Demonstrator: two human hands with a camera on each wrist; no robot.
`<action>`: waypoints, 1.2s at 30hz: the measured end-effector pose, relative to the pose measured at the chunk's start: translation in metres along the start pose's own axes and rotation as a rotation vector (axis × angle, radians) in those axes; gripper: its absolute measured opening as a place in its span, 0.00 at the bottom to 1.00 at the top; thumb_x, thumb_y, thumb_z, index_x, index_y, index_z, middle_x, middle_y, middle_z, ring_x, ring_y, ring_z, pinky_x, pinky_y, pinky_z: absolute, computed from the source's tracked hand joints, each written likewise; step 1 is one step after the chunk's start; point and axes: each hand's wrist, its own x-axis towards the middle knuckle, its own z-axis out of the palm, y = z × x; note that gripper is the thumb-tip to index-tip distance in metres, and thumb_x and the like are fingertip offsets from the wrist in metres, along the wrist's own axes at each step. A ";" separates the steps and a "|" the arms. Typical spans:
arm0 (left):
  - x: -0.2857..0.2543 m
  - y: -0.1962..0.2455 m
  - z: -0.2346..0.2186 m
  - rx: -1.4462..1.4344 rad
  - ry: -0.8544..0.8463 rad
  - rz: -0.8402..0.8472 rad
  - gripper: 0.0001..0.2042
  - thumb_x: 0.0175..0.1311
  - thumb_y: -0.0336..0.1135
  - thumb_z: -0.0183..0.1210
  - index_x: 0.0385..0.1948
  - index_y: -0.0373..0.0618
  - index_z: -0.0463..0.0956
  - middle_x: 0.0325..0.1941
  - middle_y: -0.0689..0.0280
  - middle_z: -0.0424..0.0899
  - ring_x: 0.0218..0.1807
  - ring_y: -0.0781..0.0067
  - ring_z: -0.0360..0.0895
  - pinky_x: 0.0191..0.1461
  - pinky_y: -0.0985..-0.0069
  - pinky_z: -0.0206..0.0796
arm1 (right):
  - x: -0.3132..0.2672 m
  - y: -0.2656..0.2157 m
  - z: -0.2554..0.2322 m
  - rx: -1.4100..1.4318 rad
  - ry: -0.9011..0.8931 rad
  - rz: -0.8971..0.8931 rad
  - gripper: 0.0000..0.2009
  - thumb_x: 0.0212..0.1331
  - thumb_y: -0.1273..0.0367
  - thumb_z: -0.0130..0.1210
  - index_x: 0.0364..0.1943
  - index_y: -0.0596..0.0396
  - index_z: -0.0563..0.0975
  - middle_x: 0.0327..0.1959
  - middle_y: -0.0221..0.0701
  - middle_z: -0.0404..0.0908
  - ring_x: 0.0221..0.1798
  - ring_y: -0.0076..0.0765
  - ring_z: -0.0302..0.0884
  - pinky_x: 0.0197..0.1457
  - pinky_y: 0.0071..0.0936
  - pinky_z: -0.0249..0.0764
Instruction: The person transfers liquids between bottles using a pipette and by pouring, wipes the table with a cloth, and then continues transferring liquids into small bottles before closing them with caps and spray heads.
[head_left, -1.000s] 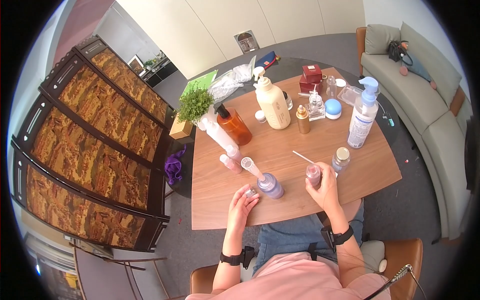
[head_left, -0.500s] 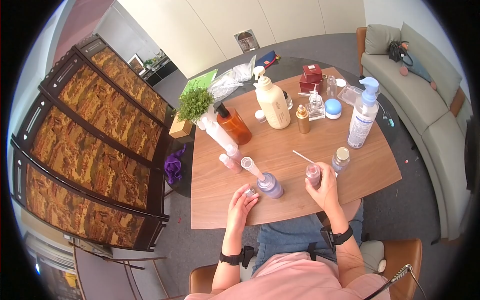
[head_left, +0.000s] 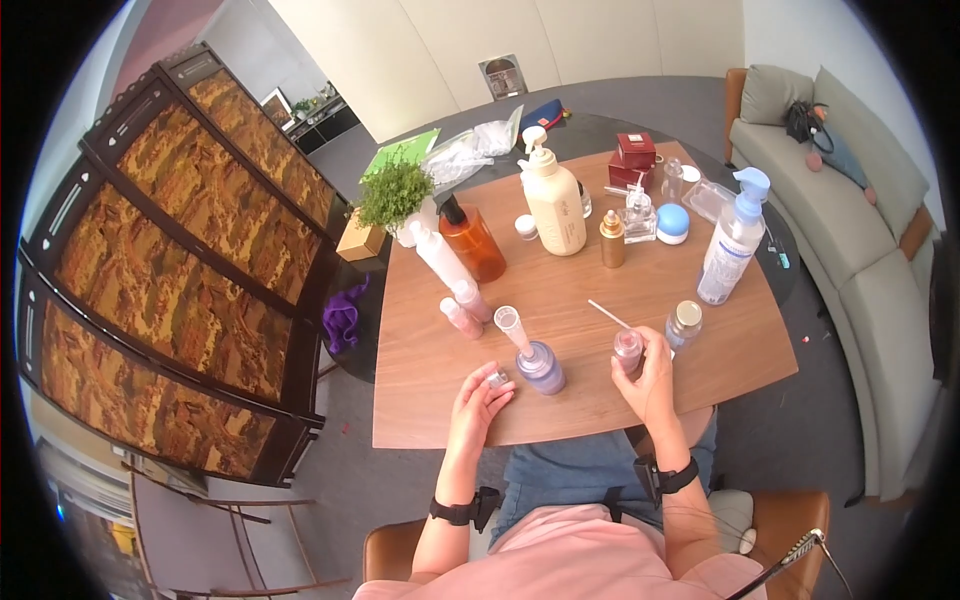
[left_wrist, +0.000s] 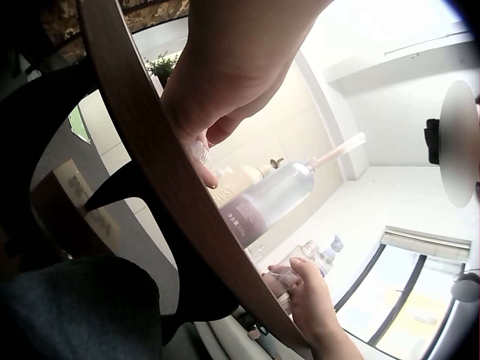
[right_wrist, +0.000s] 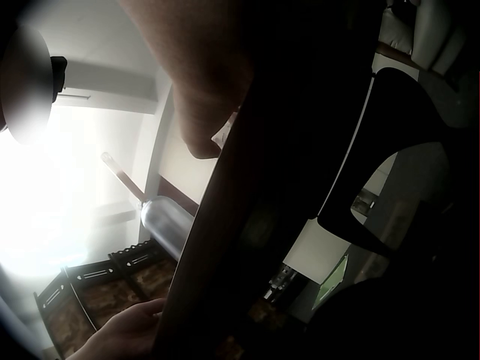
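Note:
In the head view my left hand [head_left: 480,402] rests at the table's near edge, its fingers round a small clear cap [head_left: 497,379]. Just right of it stands a purple-tinted bottle [head_left: 541,368] with a clear funnel [head_left: 511,327] upright in its neck, leaning slightly left. My right hand [head_left: 650,382] grips a small pink jar [head_left: 628,346] on the table; a thin white stick [head_left: 608,314] lies at its far side. A gold-lidded bottle [head_left: 684,322] stands beyond that hand. The left wrist view shows the purple bottle [left_wrist: 271,202] between both hands.
Behind stand two small pink bottles [head_left: 461,317], an amber bottle [head_left: 474,243], a cream pump bottle [head_left: 553,207], a gold bottle [head_left: 612,240], a blue-lidded jar [head_left: 672,223] and a blue-pump bottle [head_left: 731,245]. Red boxes [head_left: 634,160] sit at the far edge.
The head view has shifted slightly, so the scene sits a little differently in the picture. Both hands keep their hold, and the objects stand as before.

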 end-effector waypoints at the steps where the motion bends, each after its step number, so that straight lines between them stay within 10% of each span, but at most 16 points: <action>1: 0.000 0.000 0.000 -0.007 -0.001 0.000 0.19 0.73 0.32 0.44 0.62 0.36 0.63 0.59 0.57 0.74 0.55 0.64 0.78 0.59 0.71 0.71 | 0.000 0.001 0.000 0.021 -0.004 0.027 0.25 0.45 0.72 0.65 0.50 0.58 0.69 0.45 0.42 0.76 0.50 0.51 0.71 0.56 0.43 0.67; 36: -0.001 0.000 0.000 -0.026 -0.018 0.016 0.18 0.74 0.33 0.44 0.62 0.36 0.64 0.56 0.57 0.75 0.54 0.65 0.78 0.59 0.71 0.72 | -0.002 0.006 0.003 -0.019 0.003 -0.011 0.26 0.47 0.71 0.65 0.52 0.60 0.68 0.46 0.43 0.74 0.52 0.52 0.71 0.57 0.43 0.67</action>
